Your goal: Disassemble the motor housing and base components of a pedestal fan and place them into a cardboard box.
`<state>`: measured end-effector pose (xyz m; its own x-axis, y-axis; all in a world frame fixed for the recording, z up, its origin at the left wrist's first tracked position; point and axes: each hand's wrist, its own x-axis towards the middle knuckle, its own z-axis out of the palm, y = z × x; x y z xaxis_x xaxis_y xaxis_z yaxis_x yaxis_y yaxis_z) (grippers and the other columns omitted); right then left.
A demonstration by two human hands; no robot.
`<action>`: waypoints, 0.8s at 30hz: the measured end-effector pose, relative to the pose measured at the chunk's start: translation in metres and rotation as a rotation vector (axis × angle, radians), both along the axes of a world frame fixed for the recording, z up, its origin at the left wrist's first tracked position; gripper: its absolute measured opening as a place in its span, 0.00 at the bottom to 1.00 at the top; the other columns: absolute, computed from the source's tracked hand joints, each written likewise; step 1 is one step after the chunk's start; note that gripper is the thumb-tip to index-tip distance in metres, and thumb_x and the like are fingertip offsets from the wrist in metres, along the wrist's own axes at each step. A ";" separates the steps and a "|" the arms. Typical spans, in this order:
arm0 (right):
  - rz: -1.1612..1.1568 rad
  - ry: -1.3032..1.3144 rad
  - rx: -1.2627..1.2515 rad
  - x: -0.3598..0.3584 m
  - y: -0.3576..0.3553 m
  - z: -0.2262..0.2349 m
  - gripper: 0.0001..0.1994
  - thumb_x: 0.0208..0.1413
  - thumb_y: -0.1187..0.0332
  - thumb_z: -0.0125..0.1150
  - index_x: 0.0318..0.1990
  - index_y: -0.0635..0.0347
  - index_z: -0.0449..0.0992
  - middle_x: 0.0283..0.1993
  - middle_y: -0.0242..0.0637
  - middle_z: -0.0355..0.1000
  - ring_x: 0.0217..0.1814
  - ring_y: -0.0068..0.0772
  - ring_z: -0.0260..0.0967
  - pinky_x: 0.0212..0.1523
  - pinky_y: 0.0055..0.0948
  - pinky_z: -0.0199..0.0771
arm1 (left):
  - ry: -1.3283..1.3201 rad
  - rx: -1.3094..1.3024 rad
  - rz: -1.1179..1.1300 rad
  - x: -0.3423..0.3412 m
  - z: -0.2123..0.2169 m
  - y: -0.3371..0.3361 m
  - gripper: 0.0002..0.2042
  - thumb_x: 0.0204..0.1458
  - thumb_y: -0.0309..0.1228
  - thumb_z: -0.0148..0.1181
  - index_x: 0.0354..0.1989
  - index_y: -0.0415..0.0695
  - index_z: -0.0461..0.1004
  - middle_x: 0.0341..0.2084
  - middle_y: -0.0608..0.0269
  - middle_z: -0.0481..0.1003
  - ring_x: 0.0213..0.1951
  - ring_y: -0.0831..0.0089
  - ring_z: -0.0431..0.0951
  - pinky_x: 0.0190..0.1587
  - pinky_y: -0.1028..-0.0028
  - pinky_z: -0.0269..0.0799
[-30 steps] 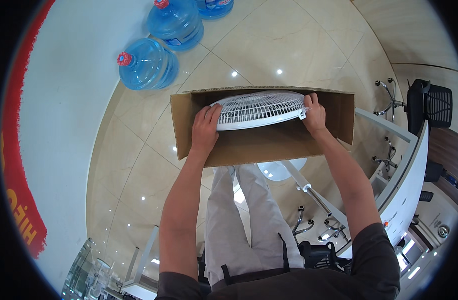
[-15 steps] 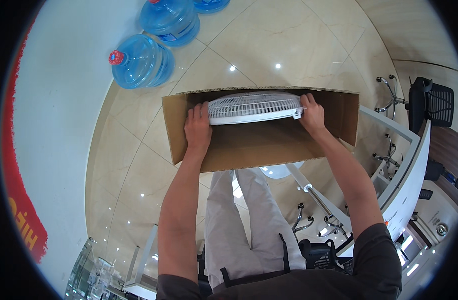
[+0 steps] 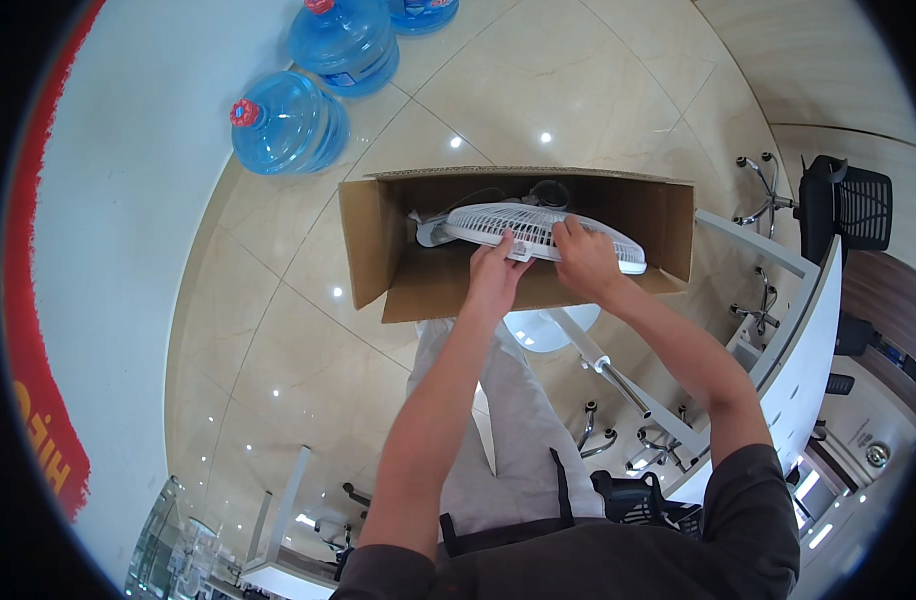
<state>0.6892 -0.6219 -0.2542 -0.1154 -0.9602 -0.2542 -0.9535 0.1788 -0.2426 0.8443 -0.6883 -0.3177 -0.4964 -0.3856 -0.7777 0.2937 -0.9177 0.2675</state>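
A white fan (image 3: 538, 228) with a round slatted grille lies tilted on its side inside an open brown cardboard box (image 3: 448, 285), its near rim directly under the fingers (image 3: 506, 245). Its motor housing and dark cord sit beyond the fingers, deeper in the box.

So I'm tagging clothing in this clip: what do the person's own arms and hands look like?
Both forearms are bare, with no gloves, watch or rings that can be made out on the left hand or the right hand. Short dark grey sleeves cover the upper arms, belonging to a dark T-shirt.
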 end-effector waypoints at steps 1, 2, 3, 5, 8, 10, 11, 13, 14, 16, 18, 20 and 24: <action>0.013 -0.012 0.000 -0.001 0.001 0.002 0.17 0.39 0.73 0.66 0.38 0.62 0.68 0.36 0.45 0.68 0.30 0.49 0.75 0.28 0.44 0.75 | 0.061 0.052 0.109 -0.004 0.002 0.006 0.14 0.64 0.34 0.53 0.49 0.35 0.68 0.46 0.53 0.74 0.49 0.62 0.76 0.56 0.55 0.72; 0.003 -0.001 0.002 -0.003 0.003 0.004 0.17 0.37 0.74 0.66 0.38 0.62 0.69 0.35 0.45 0.68 0.32 0.49 0.75 0.29 0.44 0.75 | 0.081 0.110 0.175 -0.006 0.004 0.012 0.09 0.62 0.28 0.54 0.48 0.38 0.68 0.46 0.54 0.75 0.49 0.62 0.76 0.54 0.55 0.73; -0.018 0.021 0.012 -0.005 0.005 0.005 0.17 0.36 0.75 0.67 0.37 0.62 0.69 0.35 0.45 0.69 0.33 0.48 0.75 0.29 0.44 0.76 | 0.076 0.111 0.184 -0.008 0.005 0.018 0.09 0.62 0.28 0.54 0.48 0.38 0.68 0.46 0.54 0.75 0.49 0.62 0.76 0.54 0.55 0.73; 0.021 0.016 0.035 -0.009 0.011 0.005 0.17 0.36 0.73 0.69 0.36 0.62 0.70 0.35 0.44 0.69 0.35 0.48 0.75 0.31 0.43 0.76 | 0.038 0.104 0.265 -0.010 0.007 0.033 0.09 0.62 0.29 0.54 0.49 0.42 0.68 0.46 0.56 0.75 0.48 0.64 0.77 0.53 0.55 0.74; 0.047 -0.007 0.046 -0.012 0.021 0.001 0.19 0.35 0.66 0.74 0.34 0.62 0.71 0.34 0.43 0.70 0.39 0.47 0.74 0.34 0.42 0.76 | -0.008 0.050 0.260 -0.011 0.007 0.048 0.10 0.62 0.29 0.56 0.49 0.45 0.68 0.44 0.59 0.75 0.45 0.67 0.77 0.49 0.57 0.76; 0.047 -0.034 0.031 -0.013 0.025 -0.003 0.21 0.35 0.62 0.76 0.33 0.61 0.71 0.34 0.42 0.70 0.40 0.46 0.74 0.35 0.41 0.76 | -0.033 0.031 0.255 -0.011 0.005 0.054 0.10 0.61 0.29 0.56 0.49 0.45 0.68 0.42 0.61 0.75 0.44 0.69 0.77 0.46 0.59 0.77; 0.045 -0.073 0.015 -0.013 0.026 -0.005 0.23 0.34 0.59 0.77 0.34 0.61 0.70 0.33 0.41 0.70 0.39 0.45 0.72 0.34 0.41 0.75 | -0.069 0.002 0.250 -0.012 0.004 0.055 0.09 0.61 0.29 0.57 0.48 0.45 0.69 0.41 0.62 0.75 0.42 0.71 0.77 0.44 0.63 0.76; 0.043 -0.115 0.002 -0.013 0.027 -0.008 0.25 0.33 0.57 0.78 0.34 0.60 0.69 0.33 0.39 0.69 0.39 0.44 0.71 0.32 0.40 0.73 | -0.110 -0.024 0.246 -0.012 0.004 0.055 0.08 0.62 0.29 0.57 0.47 0.44 0.70 0.40 0.63 0.75 0.40 0.72 0.77 0.42 0.66 0.76; 0.015 -0.168 0.033 -0.012 0.026 -0.009 0.25 0.34 0.56 0.77 0.34 0.60 0.69 0.34 0.40 0.70 0.40 0.45 0.71 0.35 0.41 0.73 | -0.119 -0.073 0.269 -0.012 0.004 0.054 0.07 0.62 0.30 0.57 0.46 0.44 0.71 0.38 0.64 0.75 0.38 0.75 0.76 0.40 0.69 0.74; -0.012 -0.226 0.060 -0.010 0.025 -0.012 0.24 0.36 0.56 0.77 0.34 0.59 0.70 0.34 0.41 0.71 0.42 0.45 0.71 0.38 0.41 0.73 | -0.152 -0.143 0.257 -0.009 0.005 0.052 0.06 0.62 0.31 0.56 0.44 0.43 0.71 0.33 0.67 0.75 0.31 0.80 0.72 0.32 0.76 0.68; 0.032 -0.258 0.019 -0.008 0.023 -0.012 0.23 0.40 0.54 0.74 0.34 0.58 0.69 0.32 0.40 0.70 0.41 0.46 0.70 0.39 0.42 0.71 | -0.159 -0.140 0.255 -0.006 0.008 0.051 0.07 0.63 0.33 0.55 0.43 0.43 0.71 0.32 0.67 0.75 0.31 0.81 0.72 0.31 0.76 0.66; 0.078 -0.268 -0.022 -0.008 0.023 -0.011 0.21 0.42 0.55 0.72 0.34 0.58 0.69 0.33 0.40 0.70 0.41 0.46 0.70 0.39 0.42 0.71 | -0.150 -0.138 0.254 -0.001 0.009 0.050 0.09 0.64 0.35 0.54 0.43 0.43 0.71 0.31 0.67 0.75 0.30 0.82 0.71 0.30 0.77 0.65; 0.284 -0.194 -0.152 -0.012 0.027 -0.007 0.16 0.47 0.60 0.68 0.34 0.58 0.69 0.35 0.41 0.69 0.41 0.46 0.69 0.39 0.41 0.71 | -0.105 -0.048 0.300 0.008 0.008 0.050 0.16 0.64 0.46 0.52 0.45 0.44 0.69 0.35 0.64 0.76 0.34 0.76 0.75 0.34 0.73 0.69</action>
